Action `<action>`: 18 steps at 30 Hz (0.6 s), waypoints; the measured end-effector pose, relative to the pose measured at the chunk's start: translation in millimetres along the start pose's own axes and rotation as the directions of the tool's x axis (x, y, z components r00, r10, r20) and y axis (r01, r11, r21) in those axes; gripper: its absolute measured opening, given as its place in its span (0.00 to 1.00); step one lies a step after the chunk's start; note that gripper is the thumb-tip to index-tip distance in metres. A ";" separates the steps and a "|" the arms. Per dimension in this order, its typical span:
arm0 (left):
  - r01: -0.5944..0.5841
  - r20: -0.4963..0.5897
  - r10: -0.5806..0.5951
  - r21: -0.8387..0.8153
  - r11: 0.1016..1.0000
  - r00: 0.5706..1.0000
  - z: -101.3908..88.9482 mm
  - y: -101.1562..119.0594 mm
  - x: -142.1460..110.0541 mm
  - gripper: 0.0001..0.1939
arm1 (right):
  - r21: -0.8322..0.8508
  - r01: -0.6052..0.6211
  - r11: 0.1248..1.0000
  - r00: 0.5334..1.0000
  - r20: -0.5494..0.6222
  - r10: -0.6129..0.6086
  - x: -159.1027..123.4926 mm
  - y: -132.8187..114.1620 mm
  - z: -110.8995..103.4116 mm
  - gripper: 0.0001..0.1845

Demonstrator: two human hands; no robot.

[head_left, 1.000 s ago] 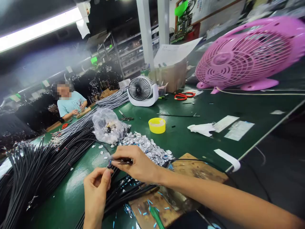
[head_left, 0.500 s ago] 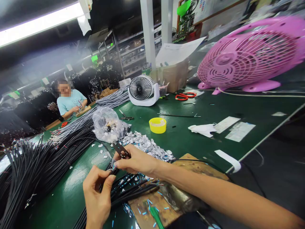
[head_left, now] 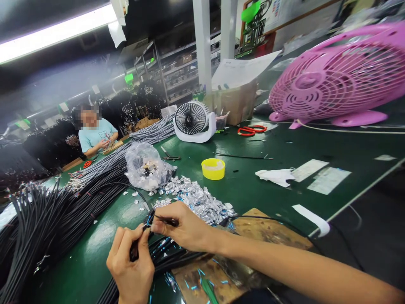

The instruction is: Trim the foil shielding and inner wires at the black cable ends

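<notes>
Foil scraps (head_left: 202, 202) between plastic bag (head_left: 146, 166) and wooden board (head_left: 268, 232), small fan (head_left: 193, 121) behind tape roll (head_left: 213, 169).

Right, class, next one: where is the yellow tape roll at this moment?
In the head view, the yellow tape roll lies right of centre on the green table, just beyond the heap of foil scraps.

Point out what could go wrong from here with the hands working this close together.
The dark, slim tool in the right hand sits near the fingertips of the left hand, so a slip might nick skin or the fine blue wires between them.

The heaped silver foil scraps lie close to the right hand; a knock could scatter them among the black cables.
</notes>
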State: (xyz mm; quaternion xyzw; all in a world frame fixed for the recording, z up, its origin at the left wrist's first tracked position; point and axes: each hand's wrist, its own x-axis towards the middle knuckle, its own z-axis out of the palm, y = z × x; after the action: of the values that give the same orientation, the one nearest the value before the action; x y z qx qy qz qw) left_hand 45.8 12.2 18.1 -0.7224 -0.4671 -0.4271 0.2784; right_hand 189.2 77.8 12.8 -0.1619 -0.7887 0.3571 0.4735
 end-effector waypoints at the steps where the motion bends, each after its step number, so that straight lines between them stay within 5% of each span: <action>1: 0.011 -0.010 -0.011 0.010 1.000 1.000 -0.2 1.4 0.9 0.10 | -0.010 -0.001 1.000 1.000 0.006 0.001 -0.4 -0.6 -0.2 0.28; 6: 0.025 -0.054 -0.022 0.048 0.999 0.998 -3.5 2.5 3.3 0.09 | -0.022 -0.092 0.996 0.993 -0.074 0.090 -0.1 -9.8 -5.2 0.17; 12: 0.036 -0.067 -0.031 0.069 0.997 0.997 -6.6 0.2 4.4 0.08 | -0.175 0.004 0.985 0.998 -0.067 -0.016 -0.7 -10.8 -6.4 0.20; 18: 0.020 -0.084 -0.015 0.063 0.998 0.996 -7.6 -0.2 5.1 0.09 | -0.132 -0.001 0.991 0.996 -0.084 -0.010 -2.1 -9.0 -6.3 0.13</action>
State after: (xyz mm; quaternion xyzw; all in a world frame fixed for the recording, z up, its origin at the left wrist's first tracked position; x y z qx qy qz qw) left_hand 44.0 8.5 26.2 -0.6905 -0.4748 -0.4444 0.3167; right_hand 196.4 72.9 19.8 -0.2059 -0.7902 0.2961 0.4955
